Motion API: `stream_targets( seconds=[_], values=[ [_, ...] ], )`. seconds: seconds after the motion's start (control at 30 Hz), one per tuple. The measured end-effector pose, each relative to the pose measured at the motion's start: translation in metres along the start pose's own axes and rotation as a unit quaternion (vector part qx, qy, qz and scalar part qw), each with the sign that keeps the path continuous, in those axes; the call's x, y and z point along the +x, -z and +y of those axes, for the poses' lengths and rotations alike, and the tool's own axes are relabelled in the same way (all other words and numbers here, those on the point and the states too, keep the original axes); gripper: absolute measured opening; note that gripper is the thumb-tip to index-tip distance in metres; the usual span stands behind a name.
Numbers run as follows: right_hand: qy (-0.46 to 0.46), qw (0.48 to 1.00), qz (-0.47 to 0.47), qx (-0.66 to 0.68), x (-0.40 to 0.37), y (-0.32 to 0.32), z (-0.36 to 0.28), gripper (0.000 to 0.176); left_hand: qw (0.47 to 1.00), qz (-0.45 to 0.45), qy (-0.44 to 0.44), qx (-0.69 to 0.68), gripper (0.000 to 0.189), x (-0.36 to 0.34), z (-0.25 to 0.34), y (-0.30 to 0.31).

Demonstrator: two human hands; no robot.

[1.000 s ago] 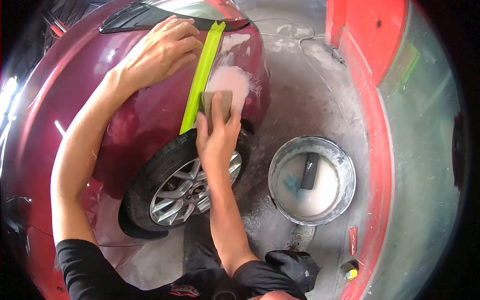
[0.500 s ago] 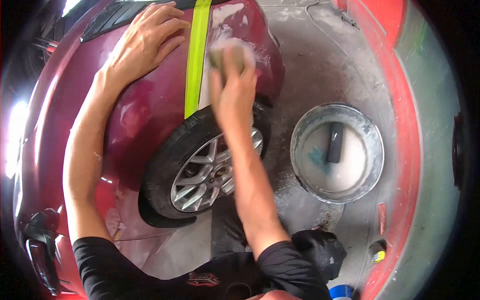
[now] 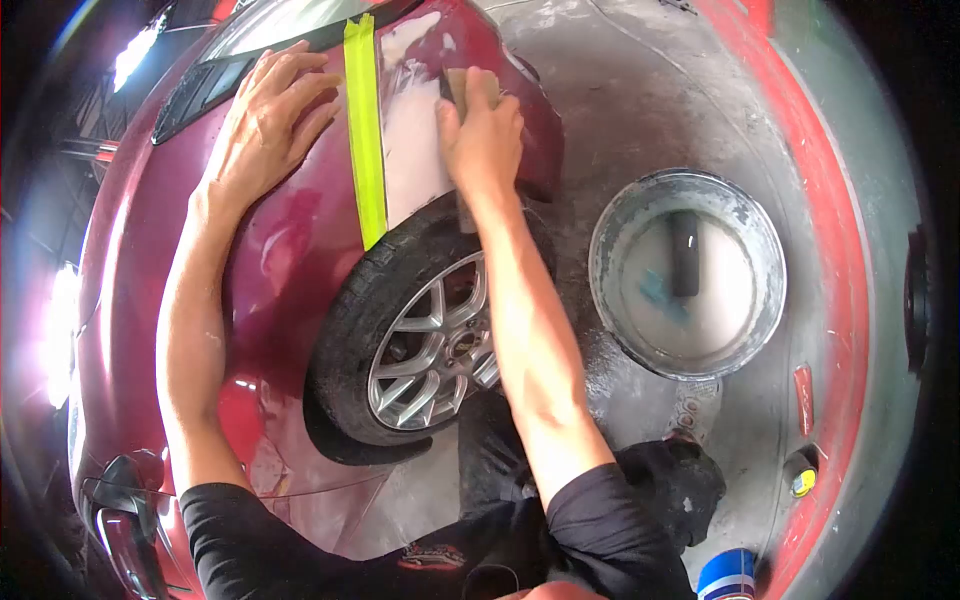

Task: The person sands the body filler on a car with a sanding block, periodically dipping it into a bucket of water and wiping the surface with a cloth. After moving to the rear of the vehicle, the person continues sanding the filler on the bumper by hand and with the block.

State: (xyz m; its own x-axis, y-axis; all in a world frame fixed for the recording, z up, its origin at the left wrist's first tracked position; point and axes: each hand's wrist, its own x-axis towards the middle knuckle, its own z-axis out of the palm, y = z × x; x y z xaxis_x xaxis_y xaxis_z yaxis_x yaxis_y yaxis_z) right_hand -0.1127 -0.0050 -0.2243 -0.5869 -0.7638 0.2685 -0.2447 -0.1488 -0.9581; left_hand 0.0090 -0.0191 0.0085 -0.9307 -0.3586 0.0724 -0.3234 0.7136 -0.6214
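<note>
My left hand [image 3: 275,125] lies open on the dark red car body [image 3: 280,240], fingers spread, just left of a yellow-green tape strip [image 3: 366,140]. My right hand [image 3: 483,135] is closed on a dark block [image 3: 456,88], partly hidden by the fingers, and presses it on the panel to the right of the tape. Between the tape and that hand shows a pale, whitish patch [image 3: 412,145] above the tire [image 3: 345,335] and its silver wheel rim [image 3: 430,350].
A metal basin [image 3: 770,270] on the floor holds cloudy liquid and a dark cylinder [image 3: 685,255]. Further down lie a red object [image 3: 804,400], a small dark item with a yellow label [image 3: 802,480] and a blue container [image 3: 727,575]. A red edge curves along the right.
The view has shifted, so the tape appears further left and the basin further right. My right hand, blurred before, now shows sharply, further right of the tape. My left hand stays on the car.
</note>
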Motion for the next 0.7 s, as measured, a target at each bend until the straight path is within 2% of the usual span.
stream_targets(
  seconds=[0.03,0.17,0.2,0.33,0.43,0.47,0.5,0.57,0.7],
  values=[
    [-0.010,1.000,0.002,-0.012,-0.003,-0.003,-0.001,0.060,1.000,0.002,-0.002,-0.003,0.029,0.000,0.000,-0.001],
    [0.054,0.998,-0.043,0.003,-0.092,0.011,-0.025,0.068,1.000,0.003,-0.004,-0.008,0.028,0.000,0.000,-0.005],
    [0.062,0.997,-0.050,-0.002,-0.081,0.012,-0.020,0.068,1.000,0.016,-0.013,-0.010,0.026,0.001,0.000,-0.006],
    [-0.012,0.999,-0.032,0.023,0.009,0.006,0.006,0.060,1.000,0.017,-0.009,-0.016,0.027,0.003,0.001,-0.002],
    [-0.027,0.999,-0.027,-0.004,-0.016,0.001,-0.003,0.064,1.000,0.001,0.011,-0.024,0.028,0.002,0.003,0.000],
    [0.021,0.999,-0.008,-0.024,-0.047,-0.001,-0.009,0.068,0.999,-0.006,0.013,-0.037,0.028,0.003,0.002,0.000],
    [0.020,0.998,-0.058,0.003,-0.074,0.007,-0.020,0.070,1.000,-0.004,0.008,-0.027,0.028,0.004,0.004,-0.001],
    [0.046,0.998,-0.049,-0.004,-0.079,0.009,-0.016,0.067,1.000,-0.007,0.002,-0.006,0.028,0.001,0.003,-0.003],
    [-0.030,0.999,-0.043,0.008,0.003,0.006,0.005,0.063,0.999,-0.012,0.027,-0.043,0.029,0.001,0.002,-0.001]
  ],
)
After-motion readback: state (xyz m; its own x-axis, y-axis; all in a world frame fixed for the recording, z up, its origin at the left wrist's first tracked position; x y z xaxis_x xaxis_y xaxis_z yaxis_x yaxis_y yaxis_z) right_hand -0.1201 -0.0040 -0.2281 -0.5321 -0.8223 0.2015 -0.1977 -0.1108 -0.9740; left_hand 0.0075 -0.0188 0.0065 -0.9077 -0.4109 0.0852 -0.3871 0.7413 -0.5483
